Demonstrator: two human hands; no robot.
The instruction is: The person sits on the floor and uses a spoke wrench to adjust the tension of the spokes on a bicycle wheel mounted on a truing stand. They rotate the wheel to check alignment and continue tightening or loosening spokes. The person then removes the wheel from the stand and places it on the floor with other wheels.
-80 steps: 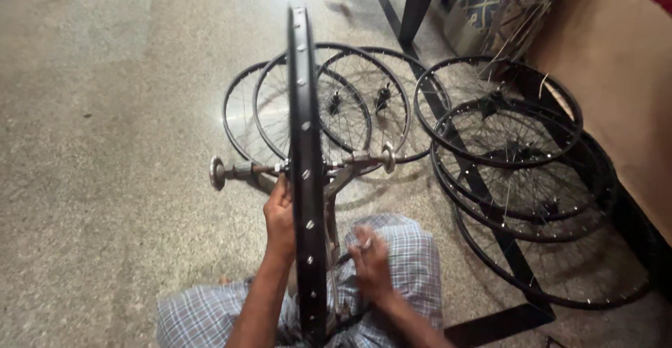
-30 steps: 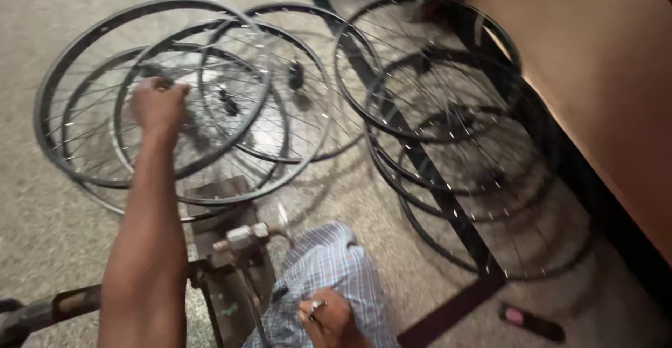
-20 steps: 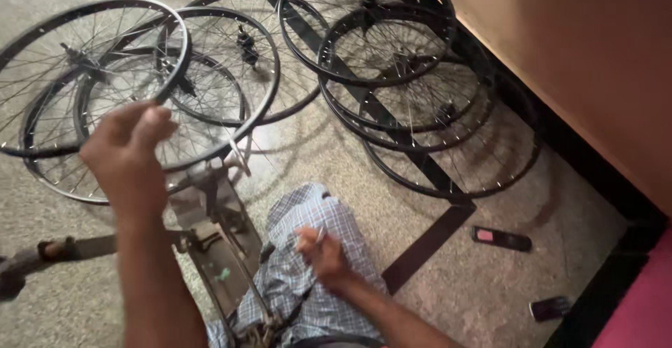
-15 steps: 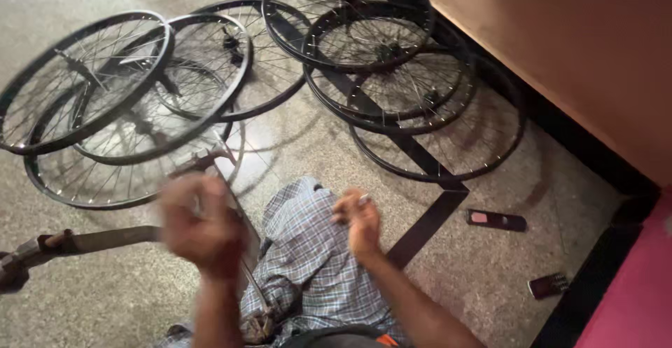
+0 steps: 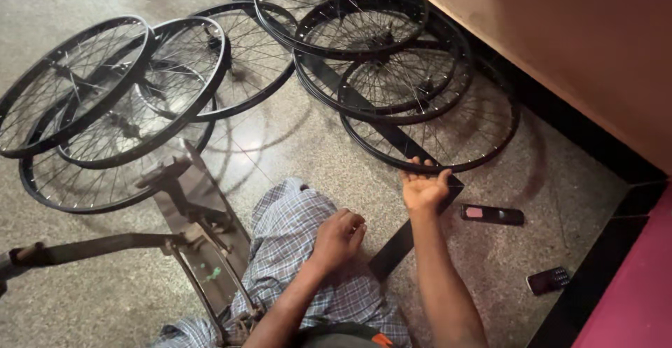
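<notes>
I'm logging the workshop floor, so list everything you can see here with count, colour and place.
Bicycle wheels: about eight, black rims with thin metal spokes, lying overlapped on the floor in a left pile and a pile by the wall.
Nearest wheel: one, black, at the front of the wall pile, its rim just beyond the right hand's fingers.
Metal stand: one, grey, lower left beside the knee, with a long arm reaching left.
Small phone: one, black with a reddish patch, on the floor right of the right hand.
Keypad phone: one, dark, on the floor at lower right.
Wall: tan above a black base strip, on the right.
Checked cloth: one, blue and white, over the knee.
Left hand: curled, resting on the cloth.
Right hand: open, palm up, at the nearest wheel's rim.
</notes>
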